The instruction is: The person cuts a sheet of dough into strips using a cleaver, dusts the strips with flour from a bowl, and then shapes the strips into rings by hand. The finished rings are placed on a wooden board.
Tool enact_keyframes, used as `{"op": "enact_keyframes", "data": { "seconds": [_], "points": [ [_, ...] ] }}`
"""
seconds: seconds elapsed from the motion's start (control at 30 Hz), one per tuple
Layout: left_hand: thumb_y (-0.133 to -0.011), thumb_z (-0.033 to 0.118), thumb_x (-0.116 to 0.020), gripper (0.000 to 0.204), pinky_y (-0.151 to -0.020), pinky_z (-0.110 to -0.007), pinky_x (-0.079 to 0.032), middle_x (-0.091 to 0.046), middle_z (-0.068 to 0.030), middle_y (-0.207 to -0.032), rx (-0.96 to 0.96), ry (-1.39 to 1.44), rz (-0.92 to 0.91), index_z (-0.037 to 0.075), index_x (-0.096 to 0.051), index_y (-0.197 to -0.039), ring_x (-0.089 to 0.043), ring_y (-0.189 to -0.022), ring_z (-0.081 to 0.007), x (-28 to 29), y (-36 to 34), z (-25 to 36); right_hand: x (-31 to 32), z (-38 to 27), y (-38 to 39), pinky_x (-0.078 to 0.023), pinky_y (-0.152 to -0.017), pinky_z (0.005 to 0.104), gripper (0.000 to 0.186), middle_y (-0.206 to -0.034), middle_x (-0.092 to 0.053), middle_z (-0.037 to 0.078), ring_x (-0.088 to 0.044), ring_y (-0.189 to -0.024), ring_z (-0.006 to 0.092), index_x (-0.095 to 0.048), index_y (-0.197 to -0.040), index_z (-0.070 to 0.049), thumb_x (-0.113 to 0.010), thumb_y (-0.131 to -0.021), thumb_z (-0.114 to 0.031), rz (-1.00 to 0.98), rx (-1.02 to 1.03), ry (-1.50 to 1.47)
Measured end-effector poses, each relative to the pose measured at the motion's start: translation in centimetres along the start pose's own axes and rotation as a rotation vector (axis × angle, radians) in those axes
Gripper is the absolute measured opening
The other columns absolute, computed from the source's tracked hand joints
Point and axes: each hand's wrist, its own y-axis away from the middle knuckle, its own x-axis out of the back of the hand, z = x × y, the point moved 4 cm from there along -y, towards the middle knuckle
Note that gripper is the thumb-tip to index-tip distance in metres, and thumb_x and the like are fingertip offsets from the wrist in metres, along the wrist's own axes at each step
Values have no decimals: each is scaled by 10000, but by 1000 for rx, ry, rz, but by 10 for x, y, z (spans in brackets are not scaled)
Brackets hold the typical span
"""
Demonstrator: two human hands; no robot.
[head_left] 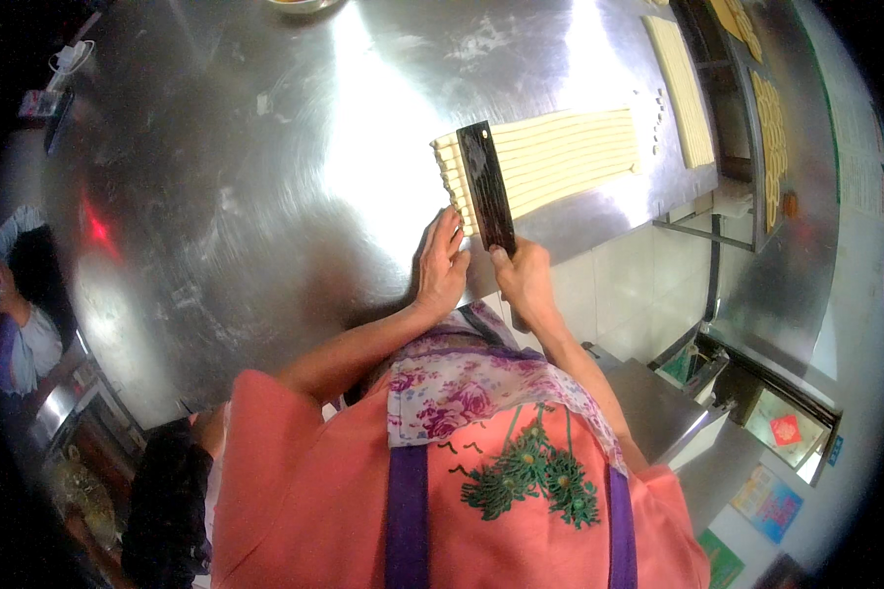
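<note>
Long pale dough ropes (575, 147) lie side by side on the steel table, running off to the right. Across them near their left end stands a dark, wide-bladed cleaver (485, 182), with a small hole near its far corner. My right hand (525, 280) is closed around the cleaver's handle at the near end. Stretched out flat, my left hand (443, 265) has its fingertips at the near left corner of the dough, just left of the blade. Short pieces (445, 162) sit at the left of the cleaver; whether they are fully severed I cannot tell.
More dough strips (680, 93) lie at the table's right end, with small dark bits (658, 123) beside them. Beyond, a rack (773, 147) carries shaped dough pieces. A bowl (303, 4) stands at the far edge. Another person (29, 339) is at the left.
</note>
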Motion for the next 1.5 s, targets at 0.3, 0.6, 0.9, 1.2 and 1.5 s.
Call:
{"op": "enact_keyframes", "data": {
  "seconds": [0.3, 0.6, 0.9, 1.2, 1.5],
  "points": [
    [-806, -191, -462, 700, -1089, -394, -436, -305, -163, -1407, -53, -16, 21, 39, -300, -1447, -392, -1351, -304, 4, -4, 5, -17, 2, -8, -429, -483, 362, 200, -534, -511, 108, -509, -465, 178, -616, -834, 79, -582, -889, -110, 20, 127, 63],
    [-799, -191, -465, 693, -1083, -390, -447, -311, -161, -1388, -60, 18, 25, 39, -311, -1434, -398, -1340, -289, 5, -4, 8, -15, -12, -9, -490, -626, 454, 228, -675, -563, 336, -639, -659, 442, -637, -877, 114, -567, -840, -100, 0, 77, 73],
    [-847, -121, -532, 542, -936, -373, -558, -381, -176, -1340, -71, -190, 187, -18, -393, -1361, -486, -1249, -293, 21, -24, 10, -16, -9, -8, -490, -652, 474, 218, -703, -571, 346, -634, -708, 472, -619, -876, 124, -572, -835, -85, -11, 137, 123],
    [-869, 37, -661, 194, -765, -292, -580, -643, -112, -1082, -234, -478, 215, -14, -662, -1056, -689, -900, -207, 61, -129, 32, -16, -15, -9, -493, -696, 489, 211, -762, -598, 348, -622, -786, 494, -626, -879, 114, -568, -828, -83, -37, 77, 189],
    [-826, 61, -716, 94, -672, -271, -552, -694, -80, -888, -251, -476, 217, 6, -700, -900, -700, -756, -177, 67, -137, 26, -19, -8, -15, -494, -692, 491, 216, -769, -590, 354, -626, -793, 488, -631, -844, 116, -568, -826, -89, -38, 59, 170]
  ]
}}
